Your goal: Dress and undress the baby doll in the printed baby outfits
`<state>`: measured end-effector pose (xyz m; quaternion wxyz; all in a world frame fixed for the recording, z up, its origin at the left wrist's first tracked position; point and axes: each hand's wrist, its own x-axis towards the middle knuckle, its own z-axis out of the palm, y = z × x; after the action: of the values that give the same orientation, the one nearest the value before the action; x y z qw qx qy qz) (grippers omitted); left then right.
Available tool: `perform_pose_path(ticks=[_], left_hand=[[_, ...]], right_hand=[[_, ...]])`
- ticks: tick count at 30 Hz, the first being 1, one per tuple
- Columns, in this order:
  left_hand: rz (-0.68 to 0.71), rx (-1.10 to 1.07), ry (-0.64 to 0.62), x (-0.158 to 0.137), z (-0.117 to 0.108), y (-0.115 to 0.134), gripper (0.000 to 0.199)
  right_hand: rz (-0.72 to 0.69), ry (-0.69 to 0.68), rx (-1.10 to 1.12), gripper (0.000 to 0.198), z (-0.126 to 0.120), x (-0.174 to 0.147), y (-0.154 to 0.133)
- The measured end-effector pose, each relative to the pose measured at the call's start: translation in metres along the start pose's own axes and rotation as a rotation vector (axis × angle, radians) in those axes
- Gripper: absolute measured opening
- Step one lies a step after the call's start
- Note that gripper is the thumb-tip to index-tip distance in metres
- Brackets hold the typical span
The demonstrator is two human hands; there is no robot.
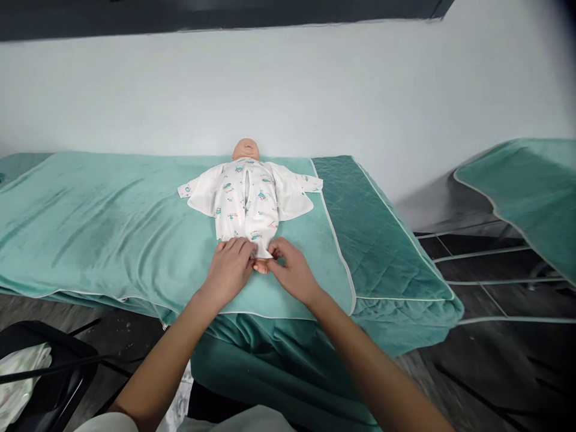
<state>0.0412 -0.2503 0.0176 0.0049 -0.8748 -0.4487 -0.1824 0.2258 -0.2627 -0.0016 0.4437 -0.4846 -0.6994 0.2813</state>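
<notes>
The doll (246,150) lies face up on a green blanket (112,228), its white printed clothes (228,191) spread wide at both sleeves (311,183), apparently slit in front, one foot (261,266) showing.

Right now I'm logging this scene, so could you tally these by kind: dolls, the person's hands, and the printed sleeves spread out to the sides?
Doll: 1
Hands: 2 (left hand, right hand)
Sleeves: 2
Total: 5
</notes>
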Motion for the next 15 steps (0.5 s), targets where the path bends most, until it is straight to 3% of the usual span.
perform_pose_path(ticks=[5, 15], left_hand=[[-0.047, -0.080, 0.105, 0.003, 0.008, 0.000, 0.006], [0.158, -0.182, 0.388, -0.011, 0.015, -0.002, 0.015]], right_hand=[[0.032, -0.001, 0.127, 0.009, -0.009, -0.002, -0.017], [0.016, -0.054, -0.027, 0.009, -0.019, -0.016, 0.001]])
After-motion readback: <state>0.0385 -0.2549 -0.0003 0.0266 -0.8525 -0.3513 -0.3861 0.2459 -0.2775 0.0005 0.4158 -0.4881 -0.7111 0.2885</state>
